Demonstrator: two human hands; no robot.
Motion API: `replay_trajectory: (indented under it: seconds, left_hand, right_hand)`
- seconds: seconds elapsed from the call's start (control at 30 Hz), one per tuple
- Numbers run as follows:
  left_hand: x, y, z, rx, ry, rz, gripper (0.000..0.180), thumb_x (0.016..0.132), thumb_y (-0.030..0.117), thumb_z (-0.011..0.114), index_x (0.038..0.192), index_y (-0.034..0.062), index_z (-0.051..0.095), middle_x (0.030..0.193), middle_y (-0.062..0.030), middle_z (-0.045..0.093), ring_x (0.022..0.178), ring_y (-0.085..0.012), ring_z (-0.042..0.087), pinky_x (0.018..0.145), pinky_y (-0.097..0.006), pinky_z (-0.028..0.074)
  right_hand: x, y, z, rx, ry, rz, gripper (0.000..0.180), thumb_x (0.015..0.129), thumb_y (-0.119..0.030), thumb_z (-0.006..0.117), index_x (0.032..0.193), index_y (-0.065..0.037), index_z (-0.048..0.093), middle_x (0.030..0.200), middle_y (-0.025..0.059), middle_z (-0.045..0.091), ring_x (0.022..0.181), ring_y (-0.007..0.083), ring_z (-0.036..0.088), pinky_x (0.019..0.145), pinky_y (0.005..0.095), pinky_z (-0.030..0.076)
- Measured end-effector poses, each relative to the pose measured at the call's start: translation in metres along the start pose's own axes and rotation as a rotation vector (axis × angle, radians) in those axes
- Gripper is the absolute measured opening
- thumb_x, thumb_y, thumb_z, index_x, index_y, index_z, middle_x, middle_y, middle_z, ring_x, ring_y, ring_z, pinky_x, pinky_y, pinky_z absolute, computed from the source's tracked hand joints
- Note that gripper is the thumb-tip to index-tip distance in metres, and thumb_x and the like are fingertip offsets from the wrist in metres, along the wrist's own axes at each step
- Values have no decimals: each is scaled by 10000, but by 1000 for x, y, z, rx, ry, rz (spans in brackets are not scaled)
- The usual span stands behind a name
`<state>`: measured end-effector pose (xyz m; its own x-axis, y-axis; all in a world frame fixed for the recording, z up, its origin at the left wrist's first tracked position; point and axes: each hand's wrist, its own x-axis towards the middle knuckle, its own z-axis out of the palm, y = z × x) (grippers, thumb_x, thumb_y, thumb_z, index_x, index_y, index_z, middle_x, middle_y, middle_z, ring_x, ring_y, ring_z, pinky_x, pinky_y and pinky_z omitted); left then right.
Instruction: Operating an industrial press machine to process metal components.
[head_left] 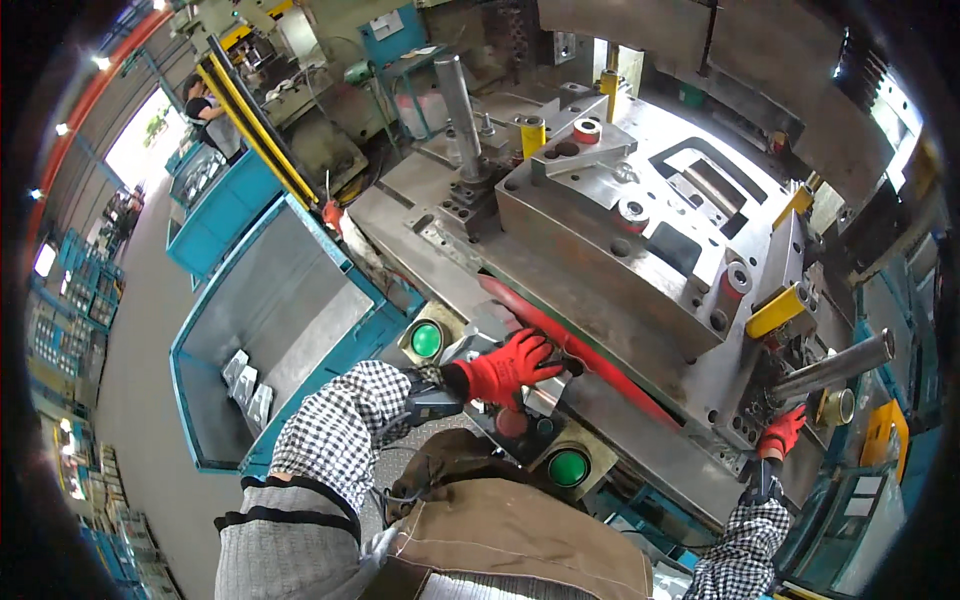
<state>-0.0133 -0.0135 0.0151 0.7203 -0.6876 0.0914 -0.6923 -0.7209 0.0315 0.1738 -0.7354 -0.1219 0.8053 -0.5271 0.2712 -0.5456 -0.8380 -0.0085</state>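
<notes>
Grey factory floor [160, 400]. Flat steel press bed [395, 215] carries blocky steel die set [570, 225], bored, smooth-topped. Cylindrical guide post [457, 110] upright. Control box [528, 440] at front edge, between domed green push buttons [569, 467]. Red-gloved left hand [508, 370] above box, fingers spread. Red-gloved right hand [782, 432] near bed's right end; grip: cannot tell. Blue bin [182, 400] holds shiny sheet-metal parts [245, 385].

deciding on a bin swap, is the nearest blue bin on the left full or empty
Mostly empty: a few metal parts lie near one side of the blue bin, with much of its grey interior bare.
</notes>
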Motion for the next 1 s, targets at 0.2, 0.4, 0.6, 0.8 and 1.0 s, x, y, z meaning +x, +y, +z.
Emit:
replay_trajectory:
  seconds: [0.2,0.4,0.6,0.8,1.0]
  left_hand:
    - [-39,-19,3,-52,-13,-43,1145,531,481,916,1565,223,498,1553,-232,468,1457,-457,434,1204,-711,284]
    - [-54,-49,-6,36,-77,-118,1071,581,461,908,1547,216,518,1527,-186,497,1458,-409,444,1210,-685,290]
    - [-36,-61,-16,-93,-52,-93,998,548,380,914,1475,210,587,1462,-138,544,1422,-391,463,1203,-613,332]
    - [-35,-68,-9,-128,-8,-84,1001,539,400,925,1465,204,600,1443,-152,541,1407,-405,452,1180,-621,344]
    - [-49,-74,-4,-140,35,-83,989,557,419,914,1466,189,599,1446,-172,532,1419,-417,439,1175,-632,343]
  right_hand:
    - [-25,-13,-93,234,49,-110,1289,707,-422,954,1683,-64,193,1684,258,309,1464,460,461,1192,529,423]
    - [-97,147,-145,903,-62,-235,886,969,-266,733,1681,-33,260,1733,168,284,1587,309,278,1300,442,209]
    - [-228,89,-328,1078,-700,-536,1129,803,-416,805,1695,-30,230,1680,155,370,1538,297,368,1258,414,275]
    - [-220,-109,-416,1332,-890,-721,1450,546,-402,980,1689,0,183,1680,180,350,1558,296,329,1267,408,264]
    - [-108,-340,-435,990,-527,-1256,1370,601,-386,997,1667,4,230,1661,233,367,1565,337,335,1276,413,295]
